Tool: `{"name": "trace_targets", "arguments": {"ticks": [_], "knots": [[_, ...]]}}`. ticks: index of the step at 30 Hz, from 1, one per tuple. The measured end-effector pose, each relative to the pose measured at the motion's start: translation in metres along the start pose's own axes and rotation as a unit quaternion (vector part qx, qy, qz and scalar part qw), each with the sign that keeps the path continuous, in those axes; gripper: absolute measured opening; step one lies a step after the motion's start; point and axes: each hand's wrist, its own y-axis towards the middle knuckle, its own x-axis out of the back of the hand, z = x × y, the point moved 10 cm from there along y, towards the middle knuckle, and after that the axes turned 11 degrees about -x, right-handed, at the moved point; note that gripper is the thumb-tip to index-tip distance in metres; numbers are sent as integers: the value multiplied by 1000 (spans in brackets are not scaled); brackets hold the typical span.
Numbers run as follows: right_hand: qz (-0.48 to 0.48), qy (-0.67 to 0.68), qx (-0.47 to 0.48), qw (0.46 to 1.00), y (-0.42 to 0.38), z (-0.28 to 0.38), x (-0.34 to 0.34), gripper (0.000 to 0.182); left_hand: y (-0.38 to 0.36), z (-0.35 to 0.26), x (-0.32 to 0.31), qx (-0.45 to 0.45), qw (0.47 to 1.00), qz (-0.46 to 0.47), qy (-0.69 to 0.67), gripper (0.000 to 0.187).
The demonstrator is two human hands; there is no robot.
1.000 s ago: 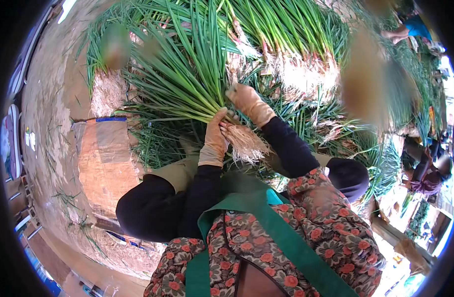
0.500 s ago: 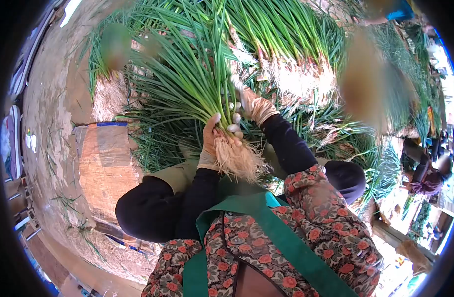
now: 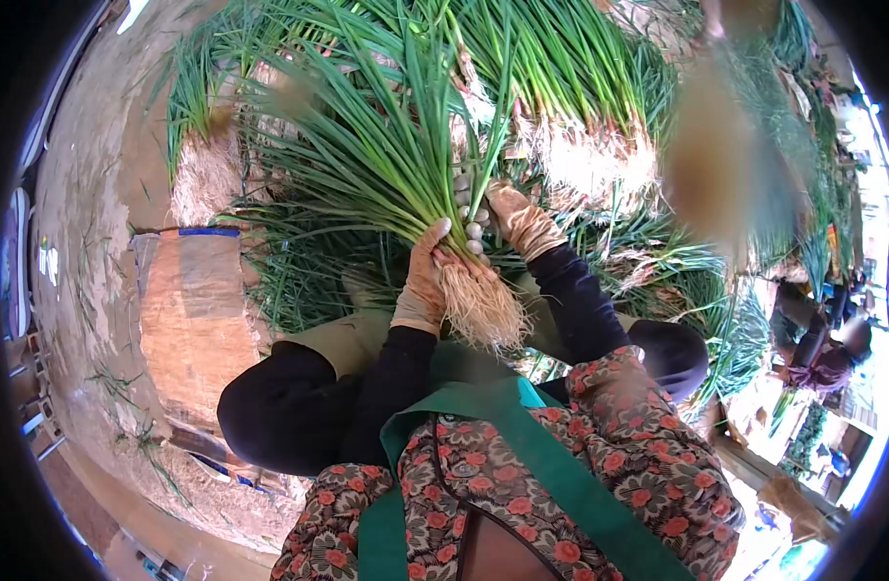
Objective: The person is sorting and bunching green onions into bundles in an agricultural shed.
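Note:
A bunch of green onions (image 3: pixel 420 198) with long green leaves and pale, stringy roots is held over my lap, roots pointing toward me. My left hand (image 3: pixel 422 286), in a tan glove, grips it just above the roots, thumb in front and grey-white fingertips showing on the far side. My right hand (image 3: pixel 524 223), gloved too, is closed at the right side of the bunch. Its fingers curl around a green onion stalk there, partly hidden by leaves.
More green onions (image 3: pixel 585 87) lie in a row ahead, roots toward me. Loose leaves (image 3: pixel 309 281) cover the ground around my legs. A worn board (image 3: pixel 198 320) lies at left. Another person (image 3: pixel 822 358) sits far right. Blurry smears spot the view.
My right hand has gone from a motion-blurred position at the stalks to a closed one slightly lower and to the right. My left hand and the bunch have shifted slightly right.

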Motion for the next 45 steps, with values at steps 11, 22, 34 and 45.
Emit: {"name": "trace_targets", "arguments": {"ticks": [11, 22, 34, 45], "knots": [[39, 279, -296, 913, -1, -75, -14, 29, 23, 14, 72, 43, 987, -67, 138, 28], [-162, -234, -224, 932, 6, -34, 12, 38, 15, 16, 63, 30, 987, -132, 90, 15], [0, 629, -203, 750, -2, -77, -44, 30, 3, -10, 38, -81, 982, -141, 100, 18], [153, -482, 4, 863, -11, -122, -17, 21, -30, -69, -105, -96, 974, 200, -37, 28]]}}
